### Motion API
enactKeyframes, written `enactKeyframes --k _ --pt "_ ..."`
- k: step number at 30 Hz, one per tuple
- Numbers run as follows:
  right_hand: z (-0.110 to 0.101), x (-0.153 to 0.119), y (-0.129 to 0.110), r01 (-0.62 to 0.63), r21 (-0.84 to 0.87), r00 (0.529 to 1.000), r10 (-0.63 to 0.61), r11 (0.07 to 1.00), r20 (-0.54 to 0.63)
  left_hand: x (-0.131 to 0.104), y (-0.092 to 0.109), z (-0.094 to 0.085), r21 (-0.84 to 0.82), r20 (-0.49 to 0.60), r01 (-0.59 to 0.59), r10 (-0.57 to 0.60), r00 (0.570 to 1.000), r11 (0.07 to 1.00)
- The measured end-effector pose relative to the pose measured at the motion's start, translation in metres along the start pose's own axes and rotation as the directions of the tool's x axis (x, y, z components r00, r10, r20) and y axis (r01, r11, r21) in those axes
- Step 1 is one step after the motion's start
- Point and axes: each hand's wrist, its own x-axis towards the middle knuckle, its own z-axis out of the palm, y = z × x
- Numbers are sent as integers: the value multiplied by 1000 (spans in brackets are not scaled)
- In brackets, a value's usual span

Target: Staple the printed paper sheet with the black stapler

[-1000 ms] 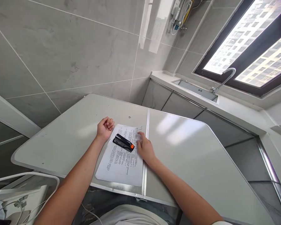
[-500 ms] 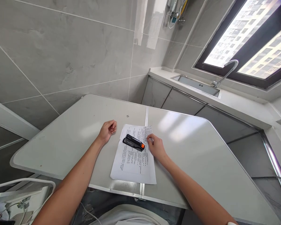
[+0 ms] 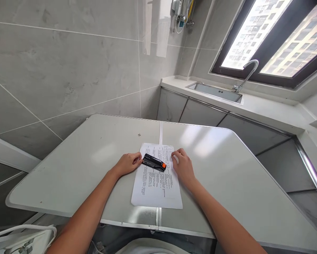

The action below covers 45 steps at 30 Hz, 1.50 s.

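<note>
A printed sheet of paper (image 3: 158, 197) lies on the table in front of me; whether more sheets lie under it I cannot tell. Across its upper half rests a black stapler (image 3: 153, 162) with an orange end. My left hand (image 3: 128, 163) is closed at the paper's left edge, thumb and fingers pinching it just beside the stapler's far end. At the upper right edge, my right hand (image 3: 184, 165) pinches the paper too, a little way from the stapler's orange end.
The pale folding table (image 3: 76, 176) has a metal seam down its middle. Small dark pieces like staples (image 3: 139, 134) lie beyond the paper. A sink (image 3: 213, 92) with a faucet (image 3: 250, 72) is set in the counter at back right. A white appliance (image 3: 26, 240) stands at lower left.
My left hand has moved right and closed on the paper's left edge. My right hand stays at the right edge. The camera view has shifted slightly.
</note>
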Motion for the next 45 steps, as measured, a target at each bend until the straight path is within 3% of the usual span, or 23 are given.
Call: enactKeyframes --k 3,6,15,23,28,36,42,45 --pt "0 -5 -18 186 152 978 -197 971 65 -1 2 -4 -22 100 -30 32 994 999" --pt "6 -11 -29 265 200 931 -305 943 200 -1 2 -4 -25 152 -23 27 988 999" --pt "14 -12 -18 193 237 951 -241 952 196 0 5 -3 7 140 6 -7 990 1000" --pt "-10 0 -15 221 287 974 -225 932 -17 -2 5 -7 -41 151 0 6 989 999" --pt "-12 3 -7 234 291 963 -263 928 65 -2 1 -5 -99 155 24 -8 988 995" --pt "-16 3 -9 293 152 928 -320 944 194 -2 0 -3 -126 122 10 6 992 992" --pt "6 3 -16 222 255 958 -260 941 123 -3 -2 -1 -151 91 -28 42 995 988" --pt "21 1 -22 154 287 942 -228 945 246 -3 -3 -4 -172 100 -33 51 994 984"
